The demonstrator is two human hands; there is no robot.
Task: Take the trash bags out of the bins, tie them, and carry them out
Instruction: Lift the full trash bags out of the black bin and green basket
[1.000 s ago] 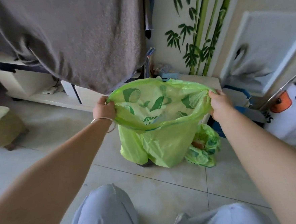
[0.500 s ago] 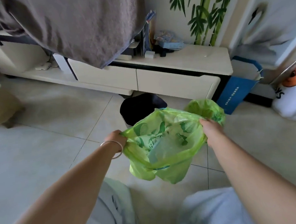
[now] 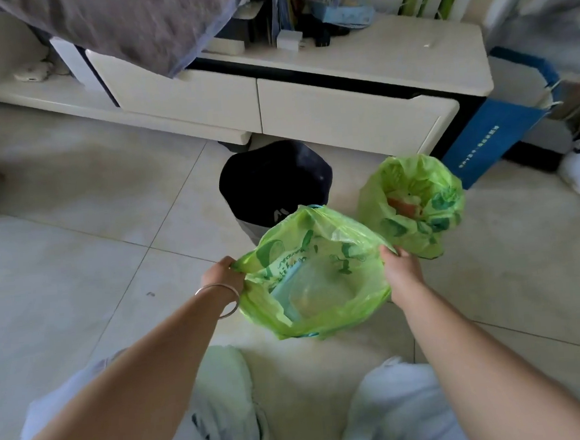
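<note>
Since half a second ago: both hands and the held bag sit at much the same height before the knees; camera tipped further down, so the dark bin and second bag show more fully.

Head view, entries:

1. Left hand [image 3: 221, 276], at 9 o'clock of the held bag. Fingers curled, pinching the bag's left rim. Thin metal bangle [image 3: 223, 300] on the wrist.

2. Right hand [image 3: 401, 269], at 3 o'clock of the same bag. Fingers curled round the right rim; fingertips hidden behind the plastic.

3. Held green trash bag [image 3: 315, 280]. Light green film with darker green print, mouth stretched wide between the two hands, hanging clear of the floor in front of the knees. Pale, partly translucent contents inside; cannot tell what they are.

4. Black bin [image 3: 274, 186], at 12 o'clock of the held bag, standing on the tiles just before the cabinet. No liner visible inside.

5. Second green trash bag [image 3: 413, 207], at 1 to 2 o'clock of the held bag, standing on the floor, mouth open, untied; something orange shows within.

6. Cream low cabinet [image 3: 343, 113], at 12 o'clock beyond the bin, two drawer fronts, small clutter on top.

7. Blue paper bag [image 3: 491, 130], at 2 o'clock, against the cabinet's right end.

8. Grey cloth [image 3: 130, 21], draped at 11 o'clock.

9. Tiled floor [image 3: 78, 252]; pale trouser knees [image 3: 225, 396] at 6 o'clock.
</note>
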